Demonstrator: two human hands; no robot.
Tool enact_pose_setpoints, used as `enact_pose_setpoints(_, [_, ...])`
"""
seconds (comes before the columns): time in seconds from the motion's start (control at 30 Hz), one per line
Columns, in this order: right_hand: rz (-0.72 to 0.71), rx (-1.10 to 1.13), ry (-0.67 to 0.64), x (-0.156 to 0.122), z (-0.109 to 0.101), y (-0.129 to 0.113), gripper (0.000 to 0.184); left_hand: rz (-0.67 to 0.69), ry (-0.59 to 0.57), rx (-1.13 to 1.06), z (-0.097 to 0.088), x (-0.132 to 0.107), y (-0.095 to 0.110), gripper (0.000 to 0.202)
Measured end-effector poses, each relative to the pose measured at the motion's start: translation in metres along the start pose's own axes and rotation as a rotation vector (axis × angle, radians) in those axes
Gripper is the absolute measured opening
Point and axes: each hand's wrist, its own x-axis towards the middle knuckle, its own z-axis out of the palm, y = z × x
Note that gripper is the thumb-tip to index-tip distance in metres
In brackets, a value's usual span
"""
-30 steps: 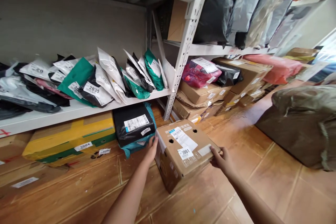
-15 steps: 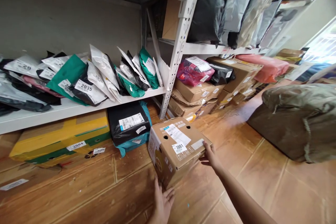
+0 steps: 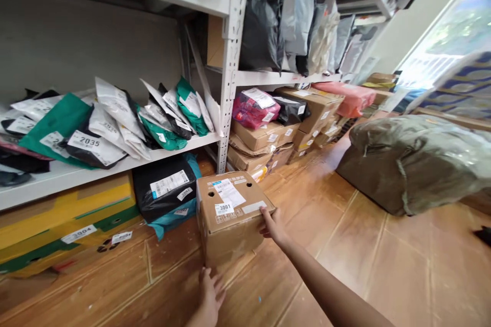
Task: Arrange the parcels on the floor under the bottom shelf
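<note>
A brown cardboard box (image 3: 230,219) with a white label marked 3001 and two round holes on top sits on the floor by the shelf end. My right hand (image 3: 271,226) grips its right front corner, thumb on top and fingers against the side. Below the box's lower left front corner is my left hand (image 3: 210,294), its fingers spread; whether a fingertip touches the box I cannot tell. Close against the box's left side lies a black and blue wrapped parcel (image 3: 169,204) labelled 3002. Further left, a yellow and green box (image 3: 76,214) labelled 3004 lies under the shelf.
A white metal shelf (image 3: 153,161) holds several mailing bags, one labelled 2035. Its perforated post (image 3: 229,76) rises behind the box. Stacked cartons (image 3: 253,138) stand beyond the post. To the right, a large brown wrapped bundle (image 3: 406,168) rests on the wooden-looking floor (image 3: 326,265).
The view has swung right. The box has turned slightly, so its printed left side no longer shows, and it sits closer to the 3002 parcel. The right hand keeps its grip.
</note>
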Motion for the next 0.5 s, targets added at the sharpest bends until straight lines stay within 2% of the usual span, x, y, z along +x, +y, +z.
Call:
enact_pose_setpoints(0.1, [0.013, 0.021, -0.106, -0.001, -0.023, 0.006, 0.043, -0.076, -0.006, 0.089, 0.005, -0.016, -0.026, 0.038])
enact_pose_setpoints(0.2, [0.098, -0.001, -0.109, -0.008, -0.079, 0.038, 0.04, -0.193, -0.111, 0.2, -0.002, -0.036, -0.052, 0.019])
enact_pose_setpoints(0.3, [0.27, -0.139, 0.06, -0.043, -0.147, 0.096, 0.038, -0.26, -0.301, 0.298, -0.019, -0.05, -0.062, 0.008])
enact_pose_setpoints(0.37, [0.399, -0.256, 0.179, -0.084, -0.18, 0.137, 0.04, -0.275, -0.359, 0.347, -0.033, -0.053, -0.061, 0.014])
enact_pose_setpoints(0.43, [0.483, -0.343, 0.307, -0.127, -0.195, 0.176, 0.048, -0.315, -0.316, 0.371, -0.045, -0.055, -0.057, 0.031])
enact_pose_setpoints(0.5, [0.51, -0.381, 0.446, -0.164, -0.193, 0.207, 0.05, -0.389, -0.262, 0.393, -0.052, -0.055, -0.054, 0.04])
